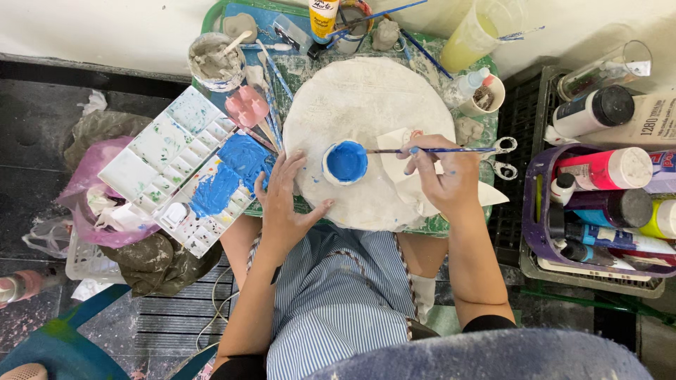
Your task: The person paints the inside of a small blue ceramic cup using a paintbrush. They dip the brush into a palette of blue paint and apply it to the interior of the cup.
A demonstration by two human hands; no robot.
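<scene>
Two hands over white clay disc (pixel 359 98): right hand (pixel 445 179) grips paintbrush (pixel 422 150), left hand (pixel 285 200) open, flat beside blue paint cup (pixel 345 162).

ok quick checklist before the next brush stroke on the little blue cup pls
1. Brush held: ok. The right hand grips the paintbrush by its handle.
2. Bristles reach the blue cup: ok, the tip lies at its rim.
3. Cup steadied: not ok. The left hand rests flat on the white clay slab beside the cup, not gripping it.
4. Paint on the bristles: cannot tell, the tip is too small to judge.
5. Spare blue paint near: ok, a blue pool sits on the palette by the left hand.
6. Scissors clear of the brush: not ok, they lie by the handle's end.
</scene>
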